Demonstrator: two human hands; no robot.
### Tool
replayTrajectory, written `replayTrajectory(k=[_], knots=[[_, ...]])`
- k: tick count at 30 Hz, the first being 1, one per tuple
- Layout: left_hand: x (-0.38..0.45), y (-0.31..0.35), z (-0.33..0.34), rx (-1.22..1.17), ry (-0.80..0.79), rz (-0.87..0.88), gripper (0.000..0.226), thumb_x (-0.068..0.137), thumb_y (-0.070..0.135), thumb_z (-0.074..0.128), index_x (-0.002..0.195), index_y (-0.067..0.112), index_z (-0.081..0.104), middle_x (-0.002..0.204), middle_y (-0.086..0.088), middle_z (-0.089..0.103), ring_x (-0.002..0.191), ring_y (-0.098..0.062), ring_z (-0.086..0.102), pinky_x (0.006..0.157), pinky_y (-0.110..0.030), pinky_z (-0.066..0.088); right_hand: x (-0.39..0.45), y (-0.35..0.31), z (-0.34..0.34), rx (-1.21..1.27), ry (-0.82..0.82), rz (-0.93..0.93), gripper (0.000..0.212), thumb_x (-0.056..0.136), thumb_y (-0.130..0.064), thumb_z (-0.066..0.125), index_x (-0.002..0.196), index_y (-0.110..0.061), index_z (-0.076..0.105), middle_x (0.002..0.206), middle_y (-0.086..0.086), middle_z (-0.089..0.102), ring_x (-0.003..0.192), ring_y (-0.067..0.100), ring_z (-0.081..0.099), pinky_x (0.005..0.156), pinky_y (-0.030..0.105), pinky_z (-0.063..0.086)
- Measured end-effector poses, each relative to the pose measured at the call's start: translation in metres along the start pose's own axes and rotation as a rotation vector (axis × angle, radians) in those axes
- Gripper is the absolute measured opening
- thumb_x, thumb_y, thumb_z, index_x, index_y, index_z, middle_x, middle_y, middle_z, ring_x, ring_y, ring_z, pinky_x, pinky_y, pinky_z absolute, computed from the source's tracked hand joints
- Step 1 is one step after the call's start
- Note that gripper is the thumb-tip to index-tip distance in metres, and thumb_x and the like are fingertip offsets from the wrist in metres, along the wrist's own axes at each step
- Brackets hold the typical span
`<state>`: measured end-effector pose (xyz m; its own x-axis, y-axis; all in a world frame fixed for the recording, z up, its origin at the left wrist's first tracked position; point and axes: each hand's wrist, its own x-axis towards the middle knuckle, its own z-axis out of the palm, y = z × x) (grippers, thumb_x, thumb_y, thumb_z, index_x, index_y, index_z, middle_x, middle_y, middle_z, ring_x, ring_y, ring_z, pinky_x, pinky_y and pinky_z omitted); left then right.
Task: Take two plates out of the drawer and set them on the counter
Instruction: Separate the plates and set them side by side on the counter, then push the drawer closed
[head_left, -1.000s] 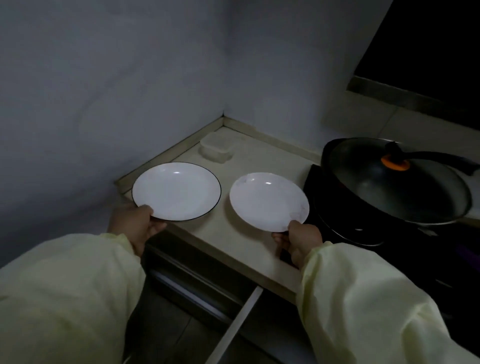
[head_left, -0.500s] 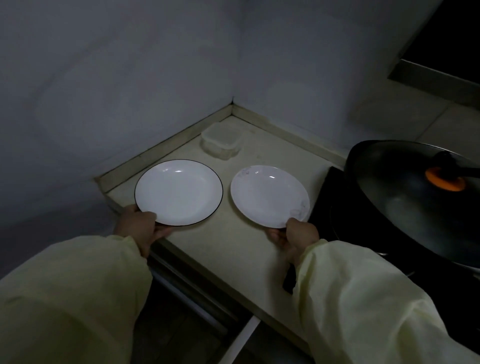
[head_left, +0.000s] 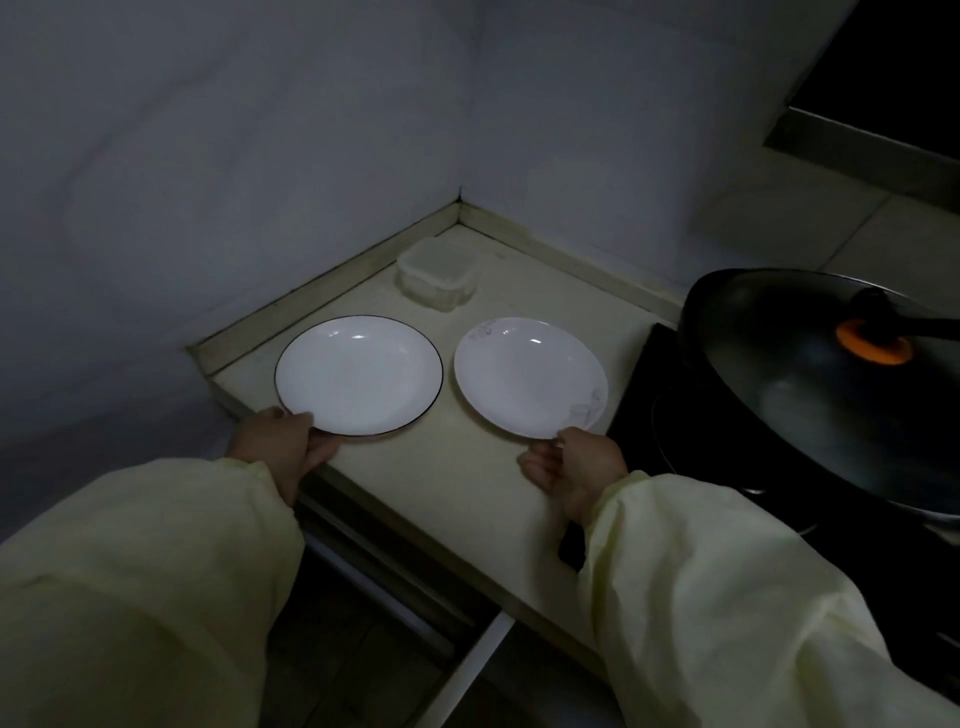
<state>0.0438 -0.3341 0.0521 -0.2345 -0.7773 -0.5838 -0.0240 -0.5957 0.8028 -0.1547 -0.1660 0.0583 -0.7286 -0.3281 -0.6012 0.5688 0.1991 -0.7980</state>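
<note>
Two white plates lie side by side on the beige counter (head_left: 467, 483). The left plate (head_left: 358, 374) has a thin black rim; my left hand (head_left: 280, 447) holds its near edge, thumb on top and fingers underneath. The right plate (head_left: 530, 376) carries a faint pattern; my right hand (head_left: 576, 462) pinches its near rim with the thumb at the edge. Both plates look flat on the counter. Below the counter edge the drawer (head_left: 467, 670) stands open, its white side rail showing between my sleeves.
A clear lidded plastic container (head_left: 439, 270) sits in the counter's back corner behind the plates. At the right a black hob (head_left: 644, 415) carries a large dark wok with a glass lid (head_left: 831, 395) and an orange knob (head_left: 872, 345). Walls close in at left and back.
Both plates have moved forward and come down onto the counter. My hands followed them and stay on their near rims. The view has shifted left and closer.
</note>
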Motion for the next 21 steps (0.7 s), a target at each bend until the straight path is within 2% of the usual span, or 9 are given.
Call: replayTrajectory(k=[4,7,9,11,13,14,17,19,21], knots=[[-0.025,-0.001,-0.019,-0.030,-0.039,-0.036,0.044,0.093,-0.006,0.036,0.136,-0.016,0.034,0.142,-0.031,0.043,0.131,-0.039,0.045,0.087,-0.017,0.050,-0.026,0.011,-0.008,0.066,-0.026,0.002,0.017,0.095,-0.007,0.033,0.108,-0.009,0.044,0.064,0.010,0.038,0.051,0.022,0.040,0.040,0.026,0.037],[-0.052,-0.006,-0.036,0.136,-0.101,-0.006,0.043,0.094,-0.003,0.035,0.136,-0.001,0.039,0.130,-0.013,0.051,0.119,-0.029,0.053,0.094,-0.032,0.047,-0.064,0.026,-0.016,0.080,-0.011,0.004,0.017,0.095,-0.008,0.035,0.105,-0.006,0.049,0.069,0.011,0.048,0.056,0.023,0.051,0.045,0.028,0.049],[-0.072,-0.014,-0.046,0.179,-0.120,-0.017,0.044,0.095,-0.001,0.036,0.138,0.005,0.038,0.132,-0.016,0.049,0.122,-0.029,0.051,0.097,-0.035,0.045,-0.093,0.037,-0.021,0.076,0.020,-0.022,0.014,0.095,-0.009,0.037,0.104,-0.004,0.047,0.076,0.012,0.056,0.065,0.024,0.060,0.057,0.030,0.054],[-0.093,-0.029,-0.061,0.265,-0.186,-0.019,0.042,0.095,0.003,0.036,0.137,0.006,0.040,0.126,-0.018,0.053,0.124,-0.033,0.051,0.098,-0.037,0.044,-0.126,0.056,-0.029,0.103,0.048,-0.042,0.017,0.096,-0.010,0.036,0.106,-0.002,0.047,0.075,0.011,0.057,0.064,0.023,0.060,0.057,0.029,0.053],[-0.112,-0.047,-0.081,0.404,-0.261,-0.010,0.031,0.095,0.005,0.038,0.123,0.009,0.051,0.097,-0.011,0.056,0.098,-0.028,0.059,0.087,-0.037,0.046,-0.157,0.082,-0.038,0.118,0.088,-0.045,0.016,0.096,-0.011,0.035,0.102,-0.003,0.047,0.073,0.010,0.057,0.063,0.022,0.060,0.053,0.027,0.053],[-0.119,-0.058,-0.094,0.507,-0.295,-0.019,0.021,0.094,0.006,0.040,0.106,0.010,0.056,0.089,-0.009,0.054,0.082,-0.022,0.056,0.079,-0.035,0.047,-0.173,0.097,-0.041,0.123,0.101,-0.036,0.016,0.096,-0.011,0.034,0.097,-0.004,0.048,0.074,0.010,0.057,0.063,0.021,0.060,0.053,0.027,0.052],[-0.130,-0.090,-0.134,0.866,-0.403,-0.015,0.022,0.088,0.004,0.047,0.071,0.017,0.053,0.091,-0.014,0.055,0.070,-0.020,0.052,0.066,-0.033,0.048,-0.212,0.141,-0.048,0.053,0.116,0.014,0.021,0.097,-0.013,0.034,0.086,-0.006,0.050,0.072,0.009,0.056,0.063,0.021,0.057,0.058,0.029,0.050],[-0.139,-0.110,-0.156,1.106,-0.467,0.031,0.022,0.088,0.007,0.046,0.070,0.015,0.054,0.089,-0.013,0.056,0.071,-0.022,0.052,0.072,-0.037,0.049,-0.240,0.168,-0.051,0.023,0.130,0.069,0.025,0.097,-0.013,0.037,0.076,-0.008,0.050,0.071,0.009,0.055,0.061,0.020,0.054,0.058,0.029,0.048],[-0.154,-0.127,-0.165,1.253,-0.549,0.017,0.023,0.092,0.012,0.041,0.087,0.006,0.062,0.083,-0.010,0.054,0.071,-0.022,0.049,0.064,-0.030,0.044,-0.259,0.185,-0.055,-0.005,0.118,0.109,0.027,0.096,-0.012,0.039,0.072,-0.010,0.050,0.069,0.009,0.054,0.060,0.020,0.053,0.058,0.029,0.047]])
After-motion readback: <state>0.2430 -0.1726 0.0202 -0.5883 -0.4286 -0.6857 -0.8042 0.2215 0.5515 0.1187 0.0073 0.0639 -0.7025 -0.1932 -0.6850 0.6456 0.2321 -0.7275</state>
